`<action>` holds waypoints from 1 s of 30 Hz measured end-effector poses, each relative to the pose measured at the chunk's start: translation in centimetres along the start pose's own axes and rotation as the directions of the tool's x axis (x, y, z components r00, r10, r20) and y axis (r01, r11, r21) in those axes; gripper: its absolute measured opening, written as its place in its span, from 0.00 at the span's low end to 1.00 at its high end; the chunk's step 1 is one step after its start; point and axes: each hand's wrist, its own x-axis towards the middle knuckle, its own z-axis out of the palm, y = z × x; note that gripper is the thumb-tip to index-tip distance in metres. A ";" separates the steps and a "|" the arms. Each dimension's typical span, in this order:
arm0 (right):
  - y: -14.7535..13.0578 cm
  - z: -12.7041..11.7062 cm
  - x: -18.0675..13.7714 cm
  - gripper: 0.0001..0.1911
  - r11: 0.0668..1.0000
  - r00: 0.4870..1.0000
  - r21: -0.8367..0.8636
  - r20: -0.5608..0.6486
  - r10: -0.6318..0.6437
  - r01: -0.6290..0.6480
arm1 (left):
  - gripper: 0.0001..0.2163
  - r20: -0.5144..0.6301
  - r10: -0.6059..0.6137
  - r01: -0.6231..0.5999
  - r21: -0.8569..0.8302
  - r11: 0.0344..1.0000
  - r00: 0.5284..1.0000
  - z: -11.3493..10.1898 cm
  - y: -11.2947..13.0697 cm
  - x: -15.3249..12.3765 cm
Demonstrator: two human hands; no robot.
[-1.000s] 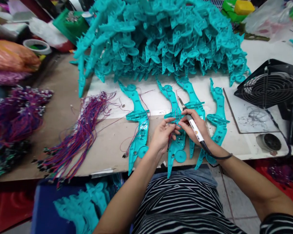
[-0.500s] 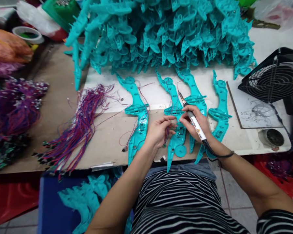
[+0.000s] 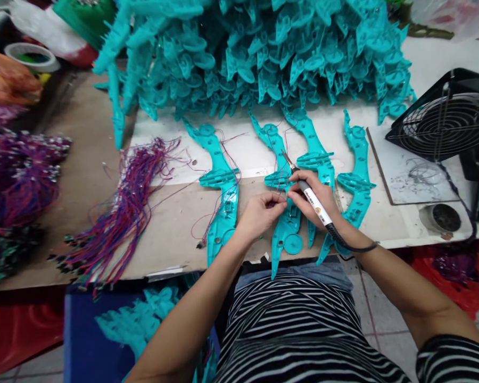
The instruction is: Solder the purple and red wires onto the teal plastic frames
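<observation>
My right hand is closed around a white and black soldering iron, its bare metal tip pointing up and left over a curved teal plastic piece. Thumb and fingertips of my left hand are pinched together above the middle of that same piece, close to my right fingertips. Thin red and blue wires show at the left hand's fingers; their ends are hidden. Another teal piece, with wires along it, lies to the left. Two more teal pieces lie to the right.
A big heap of teal pieces fills the back of the table. Bundled red and blue wires lie left. On the right are a black fan, a board with wire solder and a small round tin. A blue bin stands below.
My left fingers have closed into a tighter pinch, and the hanging wire end below them no longer shows. The soldering iron stays in my right hand. The whole view has shifted slightly.
</observation>
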 end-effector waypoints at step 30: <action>7.9 -15.3 -9.5 0.21 0.850 0.511 -0.216 -0.857 0.070 -0.480 | 0.19 -0.039 -0.326 0.291 -0.363 0.885 0.944 1.6 0.2 -0.3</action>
